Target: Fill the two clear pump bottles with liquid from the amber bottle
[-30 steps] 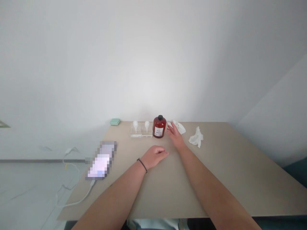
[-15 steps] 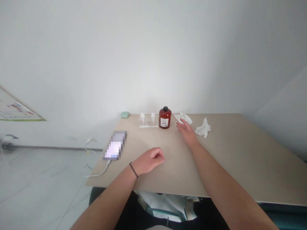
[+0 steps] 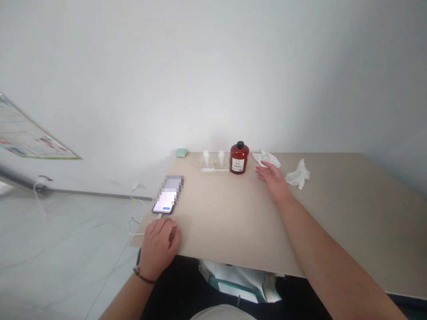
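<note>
My left hand (image 3: 159, 243) rests at the table's front left edge with its fingers curled in, just below the phone (image 3: 168, 195). It partly covers the white charging cable (image 3: 136, 234); I see nothing in its grasp. My right hand (image 3: 272, 178) lies open on the table, fingers stretched out and holding nothing. Left of those fingers stands a dark red bottle (image 3: 239, 159) with a black cap and a white label. A crumpled white tissue (image 3: 267, 158) lies just behind the right hand, and another white tissue (image 3: 299, 175) lies to its right.
Clear holders with two white pump tops (image 3: 214, 163) stand left of the bottle. A small green square box (image 3: 181, 153) sits at the back left corner of the table (image 3: 227, 213). The wall rises directly behind, and a framed poster (image 3: 36, 133) hangs at left.
My left hand has moved left and nearer the body, from the table's middle to below the phone. My right hand stays by the tissues. The whole view has shifted slightly.
</note>
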`<state>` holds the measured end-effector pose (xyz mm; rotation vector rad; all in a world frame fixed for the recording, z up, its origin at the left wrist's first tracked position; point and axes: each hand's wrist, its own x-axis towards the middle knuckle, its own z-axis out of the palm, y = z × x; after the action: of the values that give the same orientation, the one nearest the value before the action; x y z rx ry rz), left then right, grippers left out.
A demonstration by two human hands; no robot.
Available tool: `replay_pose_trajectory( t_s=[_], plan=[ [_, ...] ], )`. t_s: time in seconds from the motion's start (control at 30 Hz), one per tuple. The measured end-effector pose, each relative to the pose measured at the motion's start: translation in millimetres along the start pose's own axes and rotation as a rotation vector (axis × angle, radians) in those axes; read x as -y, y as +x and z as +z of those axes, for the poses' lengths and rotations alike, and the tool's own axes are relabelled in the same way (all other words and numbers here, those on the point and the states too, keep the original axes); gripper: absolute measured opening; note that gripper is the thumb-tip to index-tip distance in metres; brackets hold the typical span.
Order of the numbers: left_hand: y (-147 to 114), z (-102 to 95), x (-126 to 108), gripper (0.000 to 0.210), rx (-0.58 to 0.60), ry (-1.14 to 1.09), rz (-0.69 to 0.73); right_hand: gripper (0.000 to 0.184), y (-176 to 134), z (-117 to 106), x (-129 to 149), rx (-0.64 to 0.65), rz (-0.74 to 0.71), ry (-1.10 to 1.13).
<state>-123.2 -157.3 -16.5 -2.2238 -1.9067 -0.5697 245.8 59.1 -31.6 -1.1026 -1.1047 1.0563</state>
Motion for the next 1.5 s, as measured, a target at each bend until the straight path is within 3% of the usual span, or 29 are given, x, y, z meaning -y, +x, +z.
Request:
replay_pose_trajectory(
  t_s=[0.07,0.2,0.37,0.63,0.93,1.2,1.5],
  plan=[
    [-4,3.8,3,0.01,-0.077,0.109,-0.089,0.038,-1,1,2,0.001,0.002,0.004],
    [-3,8.6,4,0.029,-0.164,0.164,-0.232,0.036,-4,2,5,-0.02,-0.007,-0.019],
    [4,9.9,10,0.038,-0.156,0.155,-0.333,0.035,-3,2,4,-0.032,-0.009,-0.021],
    [6,5.8,9,0.049,-0.096,0.162,-0.327,0.031,-2,1,3,-0.04,-0.016,-0.021],
    [6,7.5,20,0.039,-0.101,0.163,-0.241,0.029,0,1,1,-0.047,-0.021,-0.014],
    [14,3.1,15,0.047,-0.063,0.192,-0.172,0.03,-1,2,3,-0.05,-0.001,-0.009],
    [20,0.5,13,0.056,0.034,0.237,-0.199,0.029,0,2,4,-0.041,-0.001,-0.018]
  ],
)
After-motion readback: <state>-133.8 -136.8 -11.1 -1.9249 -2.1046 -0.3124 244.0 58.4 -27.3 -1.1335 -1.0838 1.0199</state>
